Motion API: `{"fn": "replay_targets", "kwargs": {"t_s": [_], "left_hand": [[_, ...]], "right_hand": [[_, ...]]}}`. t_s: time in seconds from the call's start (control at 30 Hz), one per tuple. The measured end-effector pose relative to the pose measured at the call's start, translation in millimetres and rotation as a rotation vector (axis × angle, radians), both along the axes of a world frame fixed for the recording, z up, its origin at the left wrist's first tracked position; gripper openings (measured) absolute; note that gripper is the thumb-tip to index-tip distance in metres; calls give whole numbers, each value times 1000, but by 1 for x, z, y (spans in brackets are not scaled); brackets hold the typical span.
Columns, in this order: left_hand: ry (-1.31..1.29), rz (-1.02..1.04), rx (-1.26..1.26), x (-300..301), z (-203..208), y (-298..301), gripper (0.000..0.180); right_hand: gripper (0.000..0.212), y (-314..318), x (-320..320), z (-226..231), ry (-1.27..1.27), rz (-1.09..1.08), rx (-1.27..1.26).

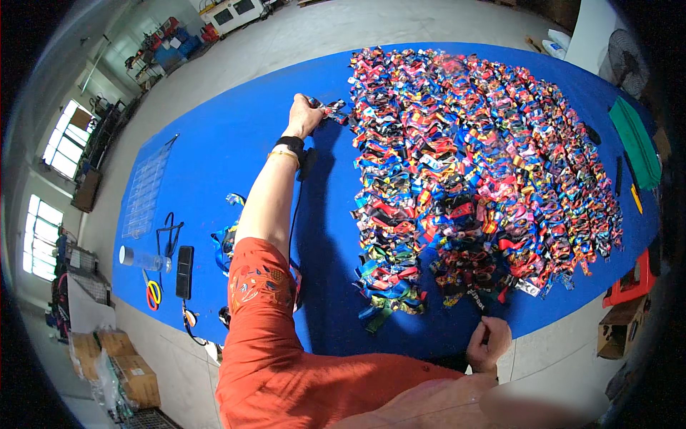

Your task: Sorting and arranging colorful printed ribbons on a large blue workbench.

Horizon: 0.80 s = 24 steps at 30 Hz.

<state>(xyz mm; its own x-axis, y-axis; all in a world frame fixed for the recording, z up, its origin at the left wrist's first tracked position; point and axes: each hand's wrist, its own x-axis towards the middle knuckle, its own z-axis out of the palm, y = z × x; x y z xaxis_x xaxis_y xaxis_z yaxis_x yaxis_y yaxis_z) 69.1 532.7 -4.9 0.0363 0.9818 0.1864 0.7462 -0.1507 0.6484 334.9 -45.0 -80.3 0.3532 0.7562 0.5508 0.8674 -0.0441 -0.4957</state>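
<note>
My left hand (304,116) is stretched far across the blue table, its fingers closed on a small colourful fabric strap (334,111). That strap lies at the left edge of a broad spread of folded, multicoloured fabric straps (457,150) laid in dense rows. Low on the right, at the table's near edge, my right hand (489,342) is curled up. A dark strap with pale lettering (476,300) lies just beyond its fingers. Whatever those fingers may hold is hidden.
On the blue table (214,150) at left lie a wire grid (148,189), a clear bottle (143,258), scissors (153,293) and a black phone (184,272). A green tray (634,143) and a yellow tool (637,199) are at right. Cardboard boxes (136,379) stand on the floor.
</note>
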Motion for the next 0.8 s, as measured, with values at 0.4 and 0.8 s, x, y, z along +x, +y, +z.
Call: {"fn": "replay_targets", "kwargs": {"t_s": [0.4,0.8], "left_hand": [[113,-52,-38,19,-26,22,68],[132,-15,-67,17,-42,33,65]], "right_hand": [[13,1,1,-6,-30,-20,11],[14,5,-1,-1,-46,-12,41]]}}
